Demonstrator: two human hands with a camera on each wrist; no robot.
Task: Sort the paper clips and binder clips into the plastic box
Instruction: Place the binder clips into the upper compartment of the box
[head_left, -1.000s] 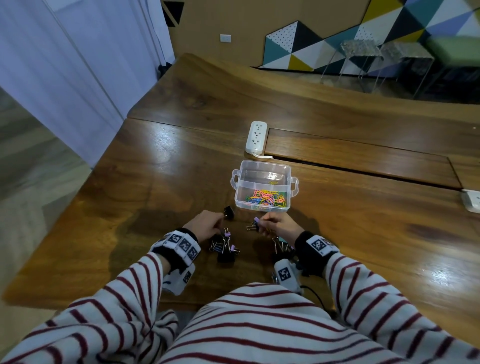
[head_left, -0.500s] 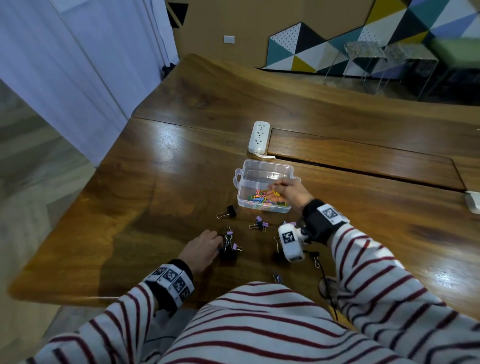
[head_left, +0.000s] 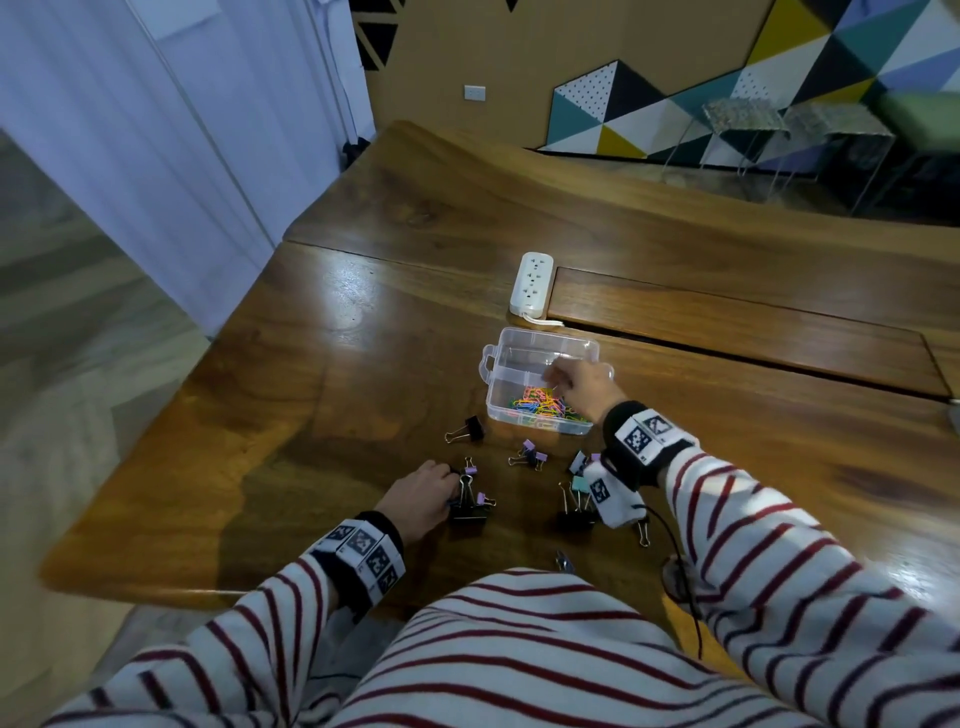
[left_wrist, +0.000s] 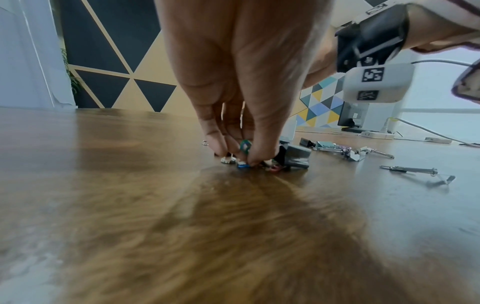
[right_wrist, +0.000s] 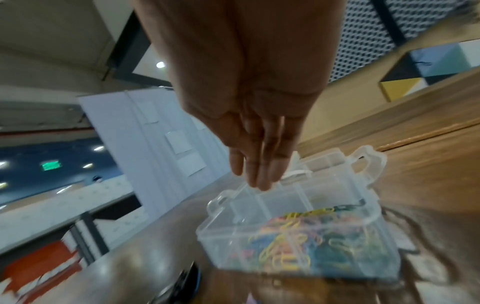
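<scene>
so the right hand hangs over the plastic box with fingers straight and loose, nothing in them, probably because it's right above the far compartment where binder clips would go. the coloured paper clips fill the near compartment. left hand is down on the table, fingertips pinching a small green paper clip right next to a black binder clip. more binder clips are scattered between the box and the person, so picking out the small stuff means working around them. a white power strip sits just behind the box.
</scene>
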